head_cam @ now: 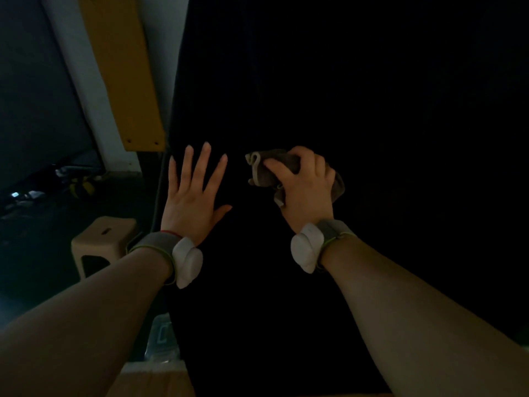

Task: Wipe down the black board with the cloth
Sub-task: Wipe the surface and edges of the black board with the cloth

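The black board [357,110] fills the middle and the right part of the view, very dark, and it stands in front of the person. Its left edge runs down near the centre of the picture. The cloth [267,167] is grey-brown and crumpled; it is in front of the board, at about mid height. The right hand [305,187] grips the cloth, with the fingers curled around it and the thumb on its near side, and folds of the cloth come out on both sides of the hand. If the cloth really presses on the board, I cannot tell.

The left hand [194,193] is just beside it, to the left, near the edge of the board. Its fingers are wide open and straight, and it holds nothing. Both wrists carry a grey band with a white device [187,260].

To the left of the board there is a yellow wooden plank [123,73] on a pale wall. Lower, a beige plastic stool [100,245] stands on the dark floor.
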Available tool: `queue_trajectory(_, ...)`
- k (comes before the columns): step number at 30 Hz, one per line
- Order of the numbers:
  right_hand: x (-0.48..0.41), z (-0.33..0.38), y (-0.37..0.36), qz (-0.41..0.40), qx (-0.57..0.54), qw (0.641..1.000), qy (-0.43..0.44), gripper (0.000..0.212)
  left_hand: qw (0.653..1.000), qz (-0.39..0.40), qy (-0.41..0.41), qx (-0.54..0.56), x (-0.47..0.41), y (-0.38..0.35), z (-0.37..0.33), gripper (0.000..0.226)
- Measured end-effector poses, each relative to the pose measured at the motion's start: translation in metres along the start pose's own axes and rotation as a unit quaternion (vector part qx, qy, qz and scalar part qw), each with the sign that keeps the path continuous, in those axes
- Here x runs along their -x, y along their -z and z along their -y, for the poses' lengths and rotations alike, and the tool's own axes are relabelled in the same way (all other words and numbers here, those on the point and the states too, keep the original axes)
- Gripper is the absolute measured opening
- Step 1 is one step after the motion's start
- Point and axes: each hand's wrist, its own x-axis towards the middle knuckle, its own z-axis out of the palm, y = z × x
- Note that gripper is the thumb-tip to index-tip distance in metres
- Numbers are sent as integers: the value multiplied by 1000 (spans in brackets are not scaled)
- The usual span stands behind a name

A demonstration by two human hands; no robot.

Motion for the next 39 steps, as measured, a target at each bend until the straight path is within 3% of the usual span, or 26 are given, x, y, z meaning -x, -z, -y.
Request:
queue_trajectory(6,35,-2,-30,54,12,998,5,49,1000,18,10,-11,26,-20,-4,98)
queue_trajectory(13,61,-7,-41,141,38,989,25,48,999,26,14,-16,24,-19,-6,101)
queue_trajectory(15,57,-4,-24,96,-6,995,26,45,999,28,14,-14,22,-18,-7,101)
queue_trajectory(17,43,1,-11,-13,-50,998,21,42,999,31,17,-13,23,-18,-5,100)
queue_trajectory(20,13,5,-3,-115,-43,992,-18,49,999,35,12,-10,24,-19,-4,100)
queue_trajectory(27,33,10,-34,24,1,999,-33,52,999,33,19,-21,23,-21,-6,95)
queue_trajectory(33,42,14,-45,27,11,999,-34,49,1000,11,15,-18,30,-25,-5,92)
queue_trajectory(39,75,5,-66,94,34,995,-16,50,999,46,11,-15,69,-42,-6,94)
